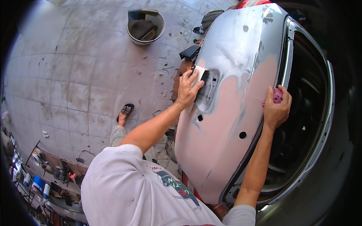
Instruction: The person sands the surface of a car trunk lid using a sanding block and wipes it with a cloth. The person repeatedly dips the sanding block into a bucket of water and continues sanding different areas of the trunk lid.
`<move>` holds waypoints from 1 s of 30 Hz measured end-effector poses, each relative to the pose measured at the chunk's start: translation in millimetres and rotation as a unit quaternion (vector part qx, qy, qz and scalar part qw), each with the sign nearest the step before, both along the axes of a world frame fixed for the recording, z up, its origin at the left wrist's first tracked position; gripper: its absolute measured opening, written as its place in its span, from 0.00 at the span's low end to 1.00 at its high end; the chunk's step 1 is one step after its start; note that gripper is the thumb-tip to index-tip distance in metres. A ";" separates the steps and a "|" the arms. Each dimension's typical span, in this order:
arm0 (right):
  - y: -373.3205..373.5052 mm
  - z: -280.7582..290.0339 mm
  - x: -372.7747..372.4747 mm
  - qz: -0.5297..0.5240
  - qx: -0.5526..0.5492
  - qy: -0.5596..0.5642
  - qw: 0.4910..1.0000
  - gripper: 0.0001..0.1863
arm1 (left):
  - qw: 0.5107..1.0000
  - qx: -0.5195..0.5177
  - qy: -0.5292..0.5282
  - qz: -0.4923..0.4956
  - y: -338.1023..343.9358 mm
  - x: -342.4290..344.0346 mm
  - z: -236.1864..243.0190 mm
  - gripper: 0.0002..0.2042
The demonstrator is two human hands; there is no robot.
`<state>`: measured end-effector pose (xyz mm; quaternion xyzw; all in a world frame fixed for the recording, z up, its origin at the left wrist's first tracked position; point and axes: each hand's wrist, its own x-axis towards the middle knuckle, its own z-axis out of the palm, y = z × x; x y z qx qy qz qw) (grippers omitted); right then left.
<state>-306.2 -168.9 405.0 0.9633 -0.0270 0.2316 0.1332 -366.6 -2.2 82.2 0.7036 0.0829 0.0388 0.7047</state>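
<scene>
A car body panel, coated in pink filler with bare grey patches, stretches away in front of me. My left hand grips a flat, pale sanding block at the panel's left edge, beside a dark recess with small holes. On the right, my right hand rests by the rim of the window opening. A crumpled purple cloth sits between its thumb and fingers. The palm sides of both hands are hidden.
A bucket with dark pieces in it stands on the tiled floor. A red tail light shows at the far end. Dark glass or an opening lies right of the panel. Tools and cans crowd the lower left.
</scene>
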 end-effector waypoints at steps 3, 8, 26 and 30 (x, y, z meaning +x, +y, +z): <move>7.3 0.8 7.6 0.025 -0.005 0.004 1.000 0.18 | 0.998 0.025 -0.055 0.020 -6.5 121.1 -45.8 0.26; 7.6 0.7 9.9 -0.004 -0.003 0.013 1.000 0.17 | 0.999 0.032 -0.005 0.044 -13.2 136.4 -39.2 0.22; 2.7 0.3 0.4 -0.014 -0.011 0.007 1.000 0.18 | 1.000 -0.006 -0.007 0.000 2.4 39.0 -11.9 0.26; 9.2 1.8 11.9 0.008 -0.005 0.009 1.000 0.17 | 0.996 0.021 0.084 0.022 6.1 139.4 -38.7 0.26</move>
